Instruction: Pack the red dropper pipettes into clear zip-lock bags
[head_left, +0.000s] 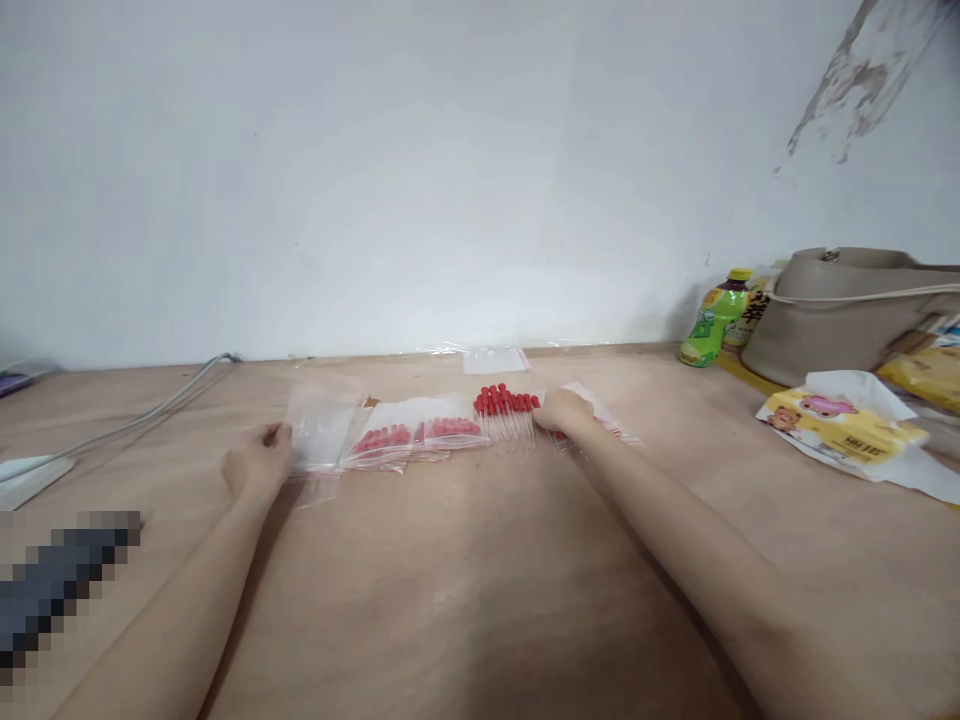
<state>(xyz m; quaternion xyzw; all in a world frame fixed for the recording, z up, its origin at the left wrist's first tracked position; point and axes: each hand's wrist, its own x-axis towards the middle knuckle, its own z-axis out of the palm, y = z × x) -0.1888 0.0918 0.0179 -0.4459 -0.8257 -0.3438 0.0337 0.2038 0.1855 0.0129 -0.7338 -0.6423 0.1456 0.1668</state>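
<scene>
- Centre stage, a bunch of red-topped droppers [506, 405] lies mid-table towards the wall, red ends away from the person, thin clear stems this way.
- Right hand [564, 410] is down at the bunch's right end, fingers curled under; whether they grasp anything, I cannot tell.
- Just beyond it, a clear bag [581, 392], red showing near its lower edge.
- To the left, overlapping filled bags [420, 430], red pieces lined up inside.
- Further left, a flat clear bag [322, 425], and left hand [259, 462] right at its edge, fingers bent; pinching or merely touching, I cannot tell.
- Beneath it all, a tan, faintly creased tabletop [420, 600], shadowed in front.
- By the wall, a white packet [493, 360]; off left, a grey cable [180, 388] snakes across and a dark shape [64, 575] is pixelated out.
- Over right, a green bottle [706, 325], a taupe handbag [825, 315], a yellow-and-white package [862, 430].
- Behind, a pale wall [450, 180], scuffed brown at upper right.
</scene>
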